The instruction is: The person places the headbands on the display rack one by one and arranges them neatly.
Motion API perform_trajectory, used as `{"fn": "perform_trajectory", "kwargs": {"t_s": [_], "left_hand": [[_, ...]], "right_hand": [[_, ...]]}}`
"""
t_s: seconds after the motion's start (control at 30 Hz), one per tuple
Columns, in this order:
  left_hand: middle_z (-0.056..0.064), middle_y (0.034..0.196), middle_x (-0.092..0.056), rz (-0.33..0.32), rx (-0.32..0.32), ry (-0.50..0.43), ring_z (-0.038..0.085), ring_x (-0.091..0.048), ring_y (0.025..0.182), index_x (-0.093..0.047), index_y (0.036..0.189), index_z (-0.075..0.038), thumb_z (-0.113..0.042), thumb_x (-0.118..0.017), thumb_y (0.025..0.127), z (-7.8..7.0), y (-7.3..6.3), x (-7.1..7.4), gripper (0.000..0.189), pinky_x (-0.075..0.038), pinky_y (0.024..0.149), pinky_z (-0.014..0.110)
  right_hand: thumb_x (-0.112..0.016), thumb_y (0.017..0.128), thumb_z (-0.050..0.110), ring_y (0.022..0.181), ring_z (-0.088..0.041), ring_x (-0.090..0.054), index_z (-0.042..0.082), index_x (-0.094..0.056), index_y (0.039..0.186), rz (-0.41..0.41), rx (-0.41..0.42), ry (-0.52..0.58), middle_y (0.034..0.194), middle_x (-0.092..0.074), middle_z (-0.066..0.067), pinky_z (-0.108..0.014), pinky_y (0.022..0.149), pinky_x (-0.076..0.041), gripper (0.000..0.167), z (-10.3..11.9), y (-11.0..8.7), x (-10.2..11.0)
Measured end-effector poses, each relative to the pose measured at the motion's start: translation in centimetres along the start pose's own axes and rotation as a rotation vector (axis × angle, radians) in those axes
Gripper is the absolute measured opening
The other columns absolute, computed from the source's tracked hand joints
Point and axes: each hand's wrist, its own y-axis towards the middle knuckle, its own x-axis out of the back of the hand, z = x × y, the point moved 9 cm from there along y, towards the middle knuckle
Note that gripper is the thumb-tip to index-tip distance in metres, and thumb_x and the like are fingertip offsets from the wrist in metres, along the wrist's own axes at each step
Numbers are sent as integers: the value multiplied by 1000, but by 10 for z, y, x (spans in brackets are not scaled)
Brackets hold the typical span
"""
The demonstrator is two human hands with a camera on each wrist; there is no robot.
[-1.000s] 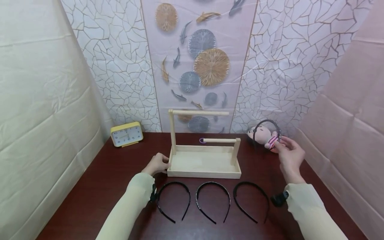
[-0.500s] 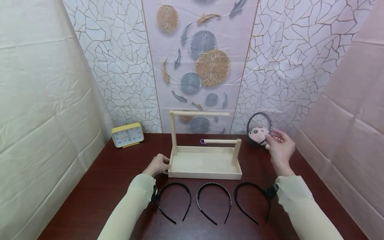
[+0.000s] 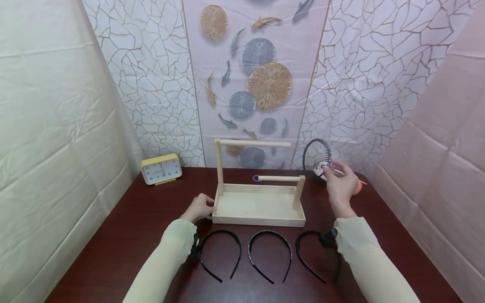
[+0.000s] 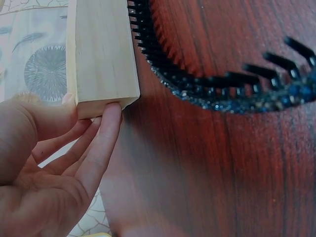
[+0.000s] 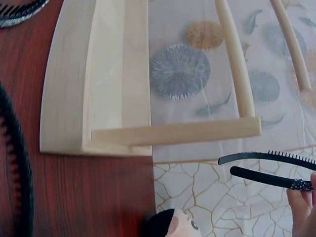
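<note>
In the head view my right hand (image 3: pixel 342 185) pinches a black toothed headband (image 3: pixel 328 150) by one side, held up right of the wooden rack (image 3: pixel 259 221). Its two free ends (image 5: pixel 261 177) point toward the rack's short post in the right wrist view. That rack is a shallow tray with a tall post and long upper bar (image 3: pixel 257 143), plus a shorter post and lower bar (image 3: pixel 278 178) tipped with a purple ring. My left hand (image 3: pixel 198 207) grips the tray's left end, thumb at the rim and fingers against the end wall (image 4: pixel 96 107).
Three dark headbands lie in a row before the rack: a left one (image 3: pixel 239 246), a middle one (image 3: pixel 289 248) and a right one (image 3: pixel 308 267), partly under my right wrist. A yellow clock (image 3: pixel 161 169) stands back left. A plush toy (image 3: pixel 320 169) sits behind my right hand.
My right hand has moved left and slightly up with the headband, from in front of the plush toy toward the rack. The left hand stays at the tray's end.
</note>
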Motion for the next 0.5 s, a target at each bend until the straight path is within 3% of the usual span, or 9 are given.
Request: {"fn": "perform_trajectory", "kwargs": {"t_s": [0.17,0.33,0.5], "left_hand": [[31,120,-62,-5,3,-7,30,-72,87,-63,121,12,1,-63,93,-1,0,1,31,-63,68,36],[32,120,-62,-5,-1,-6,32,-72,88,-62,122,13,2,-63,93,-2,-2,1,31,-63,68,37],[30,119,-62,-7,3,-11,31,-72,88,-62,122,12,1,-63,93,-3,-4,1,31,-63,69,36]], "right_hand": [[-74,86,6,81,6,-63,2,-71,116,2,40,-79,97,-64,3,-8,73,-54,31,4,0,-12],[-72,87,7,93,-8,-67,2,-70,117,22,60,-106,108,-70,-13,-13,77,-56,30,9,-3,-25],[-73,86,5,90,-10,-67,3,-71,115,22,115,-132,108,-71,-15,-12,76,-55,29,16,-7,-35]]}}
